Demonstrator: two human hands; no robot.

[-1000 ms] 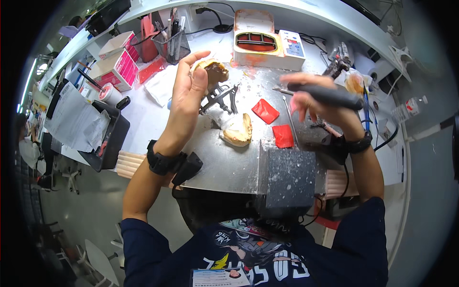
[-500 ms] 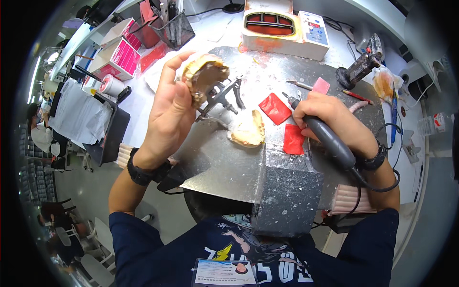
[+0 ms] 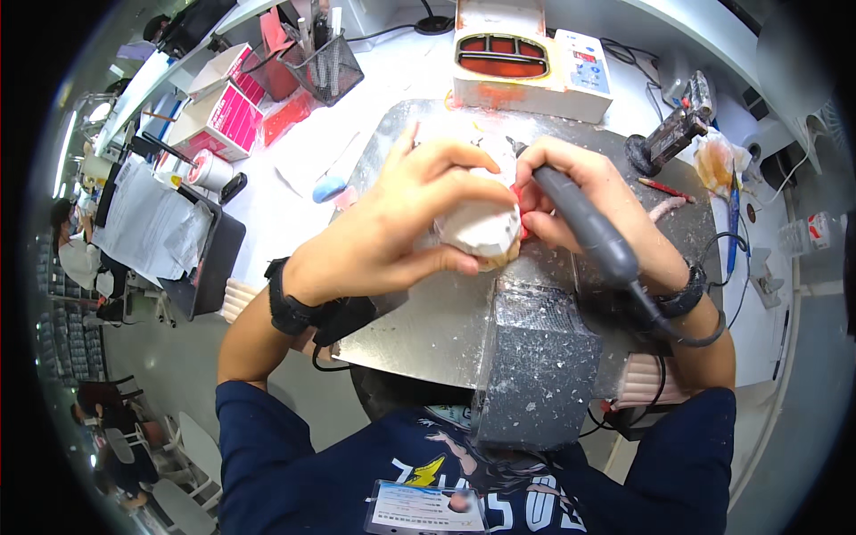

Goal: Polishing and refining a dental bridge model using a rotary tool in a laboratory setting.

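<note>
Over the metal plate (image 3: 419,330), my left hand (image 3: 392,218) curls around a dental cast (image 3: 481,225), its white plaster base facing up. A dark grey rotary handpiece (image 3: 593,227) lies in my right hand (image 3: 597,183), its tip pointing away and to the left. The fingers of my right hand meet the cast's right side, where bits of red wax (image 3: 524,234) show between the hands. Whether those fingers also hold the wax is hidden. The teeth side of the cast faces away from view.
A wax heater (image 3: 526,94) with red wax stands at the back. The grey block (image 3: 535,374) juts from the plate's near edge. At right are a torch-like tool (image 3: 673,134), a red pencil (image 3: 666,190) and a blue-handled tool (image 3: 734,223). A mesh pen holder (image 3: 325,67) stands back left.
My left hand has moved right and down to the middle, tilting the cast so its white base faces up. My right hand has come left and up to meet it, still with the handpiece.
</note>
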